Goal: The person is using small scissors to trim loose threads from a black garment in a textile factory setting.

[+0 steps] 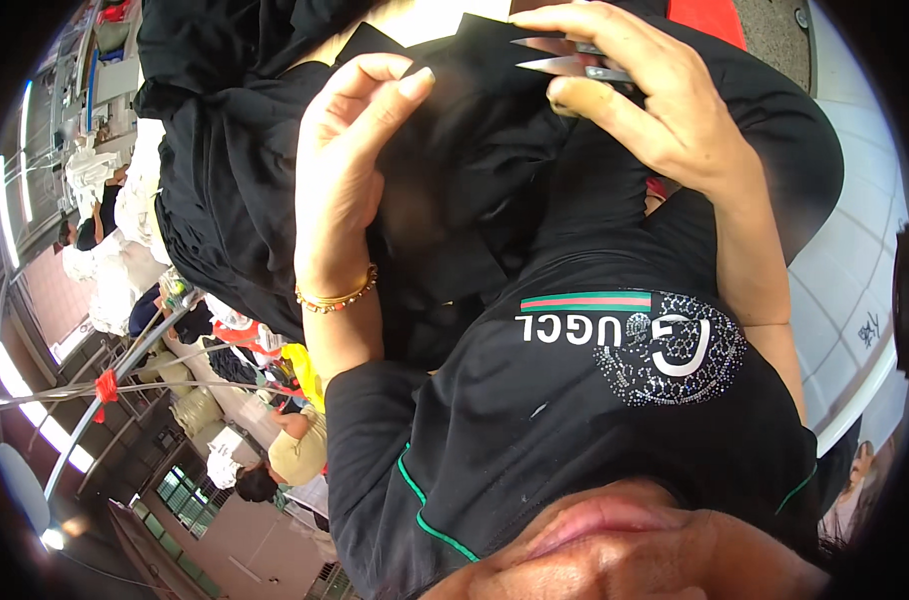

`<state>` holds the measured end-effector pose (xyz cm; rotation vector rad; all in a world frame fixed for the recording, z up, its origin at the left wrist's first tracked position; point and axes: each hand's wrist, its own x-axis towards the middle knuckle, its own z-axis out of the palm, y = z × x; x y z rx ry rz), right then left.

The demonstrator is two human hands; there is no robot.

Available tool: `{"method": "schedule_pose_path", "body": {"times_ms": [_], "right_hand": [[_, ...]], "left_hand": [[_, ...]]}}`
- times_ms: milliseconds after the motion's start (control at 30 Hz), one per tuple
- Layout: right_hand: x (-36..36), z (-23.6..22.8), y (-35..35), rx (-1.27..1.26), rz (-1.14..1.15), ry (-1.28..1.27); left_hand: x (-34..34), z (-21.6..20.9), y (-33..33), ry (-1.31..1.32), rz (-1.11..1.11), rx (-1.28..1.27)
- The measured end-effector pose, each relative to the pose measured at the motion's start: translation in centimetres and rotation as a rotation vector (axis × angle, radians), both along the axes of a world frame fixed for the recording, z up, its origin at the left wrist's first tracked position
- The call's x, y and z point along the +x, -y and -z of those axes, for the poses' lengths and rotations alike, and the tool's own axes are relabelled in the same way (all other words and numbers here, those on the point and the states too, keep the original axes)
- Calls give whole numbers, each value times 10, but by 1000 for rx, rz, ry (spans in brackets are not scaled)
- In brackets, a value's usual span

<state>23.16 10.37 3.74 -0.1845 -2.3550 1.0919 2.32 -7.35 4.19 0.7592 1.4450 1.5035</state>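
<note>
My left hand, with a gold bracelet at its wrist, pinches the edge of a black cloth piece between thumb and forefinger. My right hand is closed around small thread snips. The two pointed blades are apart and point left, close to the cloth. A yellowish covering wraps the tip of my right thumb. My right forefinger reaches to the cloth's upper corner; whether it touches is hard to tell. Much of the snips' handle is hidden in the palm.
A big heap of black fabric lies to the left and under my hands. White panels stand at the right. Farther left, a person in a yellow top, metal poles with a red tie, and white cloth piles appear.
</note>
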Motion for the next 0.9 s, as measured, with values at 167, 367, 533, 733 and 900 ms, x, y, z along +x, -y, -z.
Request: {"method": "schedule_pose_path", "body": {"times_ms": [167, 367, 533, 733, 900], "right_hand": [[-11, 9, 8, -7, 54, -50], [-13, 11, 7, 73, 67, -139], [-15, 12, 8, 87, 59, -99], [-16, 11, 8, 69, 30, -90], [-14, 11, 6, 115, 9, -102]], "left_hand": [[5, 6, -2, 59, 34, 50], [14, 8, -6, 23, -16, 74], [16, 12, -7, 21, 18, 101], [16, 15, -8, 57, 39, 115], [16, 16, -9, 48, 48, 119]]}}
